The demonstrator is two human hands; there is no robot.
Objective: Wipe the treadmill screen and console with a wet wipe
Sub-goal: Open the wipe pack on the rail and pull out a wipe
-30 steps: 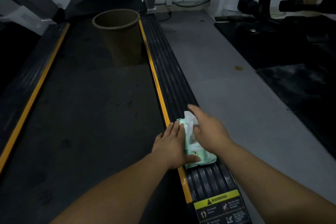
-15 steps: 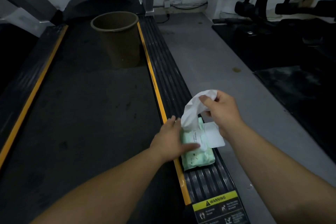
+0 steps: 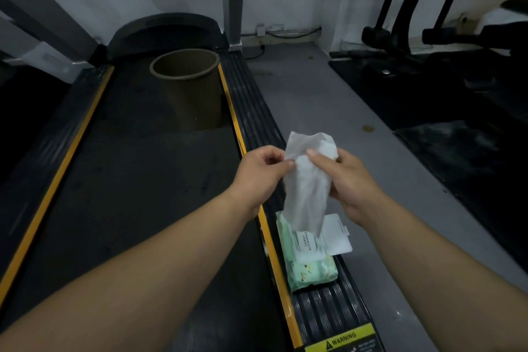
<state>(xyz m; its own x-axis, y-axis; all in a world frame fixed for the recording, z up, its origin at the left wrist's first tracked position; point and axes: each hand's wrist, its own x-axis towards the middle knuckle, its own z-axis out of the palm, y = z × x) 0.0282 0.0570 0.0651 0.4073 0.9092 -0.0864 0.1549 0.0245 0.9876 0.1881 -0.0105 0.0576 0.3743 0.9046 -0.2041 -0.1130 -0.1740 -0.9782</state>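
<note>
Here we see both hands raised above the treadmill's right side rail [image 3: 257, 123], sharing one white wet wipe [image 3: 307, 186]. The left hand [image 3: 261, 177] pinches the wipe's upper left edge between thumb and forefinger, its other fingers curled in. The right hand [image 3: 347, 180] has a closed grip on the upper right part, thumb pressed on the front of the sheet. The wipe hangs down long and rumpled between them, its lower end dangling just over the pack of wipes [image 3: 310, 268]. That pale green pack lies flat on the ribbed rail, its white flap [image 3: 337, 237] folded open toward the grey floor [image 3: 328, 100]. Farther up, a brown bin [image 3: 188, 86] stands on the dark belt [image 3: 137, 180], close against the yellow stripe. We cannot see the screen or console from this view.
</note>
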